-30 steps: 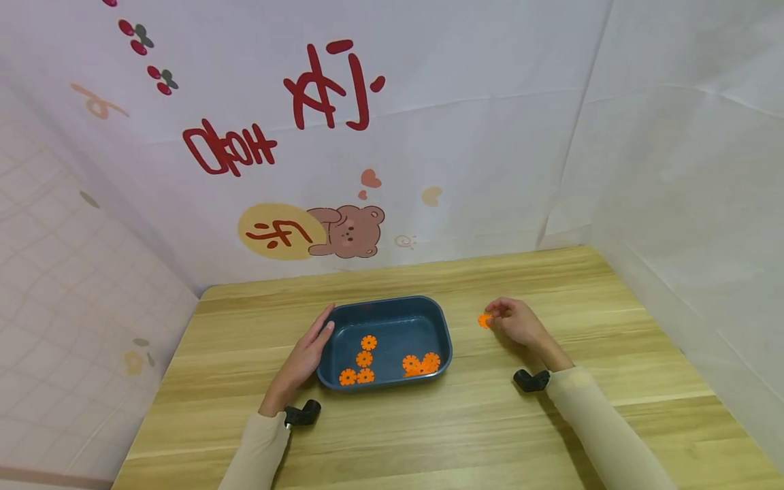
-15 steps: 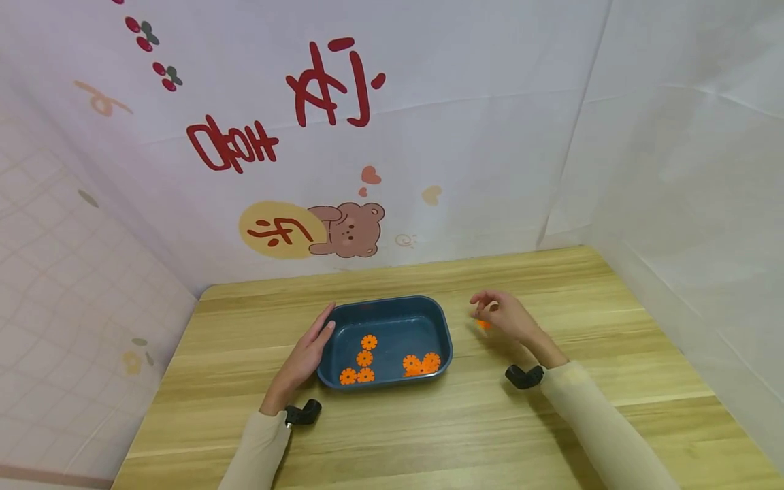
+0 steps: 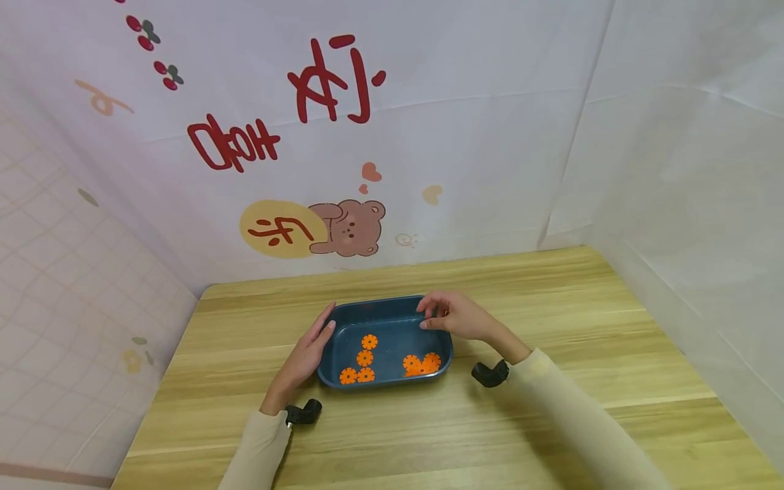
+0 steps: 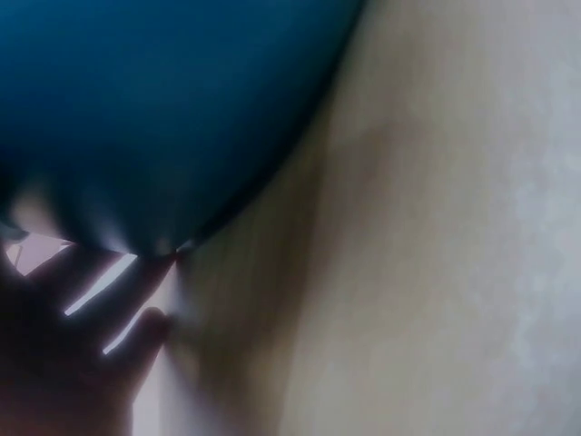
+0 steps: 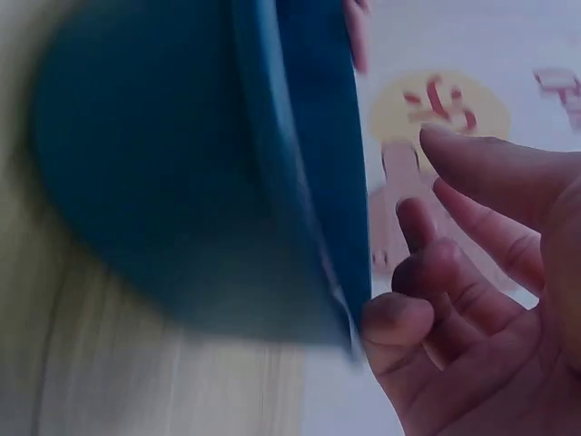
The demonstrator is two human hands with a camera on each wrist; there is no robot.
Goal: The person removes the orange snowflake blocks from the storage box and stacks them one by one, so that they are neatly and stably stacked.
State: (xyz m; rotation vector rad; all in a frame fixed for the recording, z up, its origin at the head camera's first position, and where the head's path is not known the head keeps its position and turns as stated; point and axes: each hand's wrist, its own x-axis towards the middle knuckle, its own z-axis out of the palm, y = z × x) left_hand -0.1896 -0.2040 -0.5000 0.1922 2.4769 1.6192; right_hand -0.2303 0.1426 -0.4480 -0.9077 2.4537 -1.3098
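Two tray edges: left hand rests straight-fingered; right hand overhangs, its hold unclear.

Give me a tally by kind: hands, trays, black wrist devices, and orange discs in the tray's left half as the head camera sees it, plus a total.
Hands, a left hand and a right hand: 2
Blue tray: 1
Black wrist devices: 2
Orange discs, left half only: 4
Total: 9
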